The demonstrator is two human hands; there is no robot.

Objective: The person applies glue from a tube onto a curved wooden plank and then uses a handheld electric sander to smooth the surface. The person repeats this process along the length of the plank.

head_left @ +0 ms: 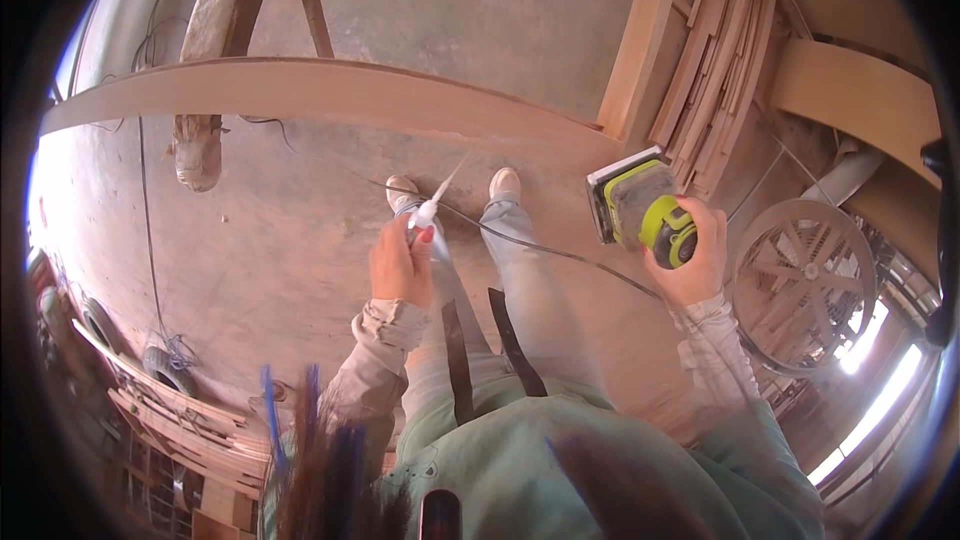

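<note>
My left hand (400, 265) is closed around a small white glue bottle (426, 212) with a long thin nozzle. The nozzle points up and away, toward the long wooden board (340, 90) that spans the view in front of me. In my right hand (698, 258) is a lime-green and dark grey electric sander (645, 195), gripped by its rounded top. Its flat pad faces away to the left, apart from the board, near the board's right end. Most of the bottle's body is hidden by my fingers.
A dark cable (540, 245) crosses the floor by my feet. A rough log (198, 145) stands at the board's left. Stacked wooden strips (715, 70) lie at the far right, above a large round fan (808, 270). More planks (190, 430) are at the lower left.
</note>
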